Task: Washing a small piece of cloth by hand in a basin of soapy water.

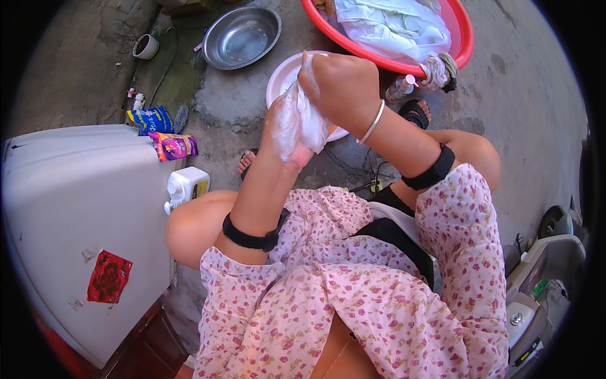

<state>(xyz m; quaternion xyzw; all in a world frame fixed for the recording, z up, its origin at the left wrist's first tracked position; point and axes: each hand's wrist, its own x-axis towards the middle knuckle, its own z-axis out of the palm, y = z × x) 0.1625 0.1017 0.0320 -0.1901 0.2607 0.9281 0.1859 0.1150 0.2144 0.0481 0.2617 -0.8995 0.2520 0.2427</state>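
Observation:
A wet white cloth (pixel 310 121), covered in suds, is bunched between my two hands. My left hand (pixel 291 125) grips it from the left, with foam over the fingers and the back of the hand. On the other side my right hand (pixel 338 85) is closed in a fist on the cloth, a silvery bangle at its wrist. Both hands are raised above a pale pink basin (pixel 274 87) with sudsy water, which they partly hide. Beyond them a large red tub (pixel 466 40) holds white laundry (pixel 397 31), with darker wrung fabric (pixel 438 71) over its rim.
A metal basin (pixel 242 38) stands at the back left, a pump bottle (pixel 401 88) beside the tub. Detergent pouches (pixel 154 121), a white jug (pixel 189 182) and a large white cabinet-like appliance (pixel 90 199) are at left. Part of a scooter (pixel 544 284) shows lower right.

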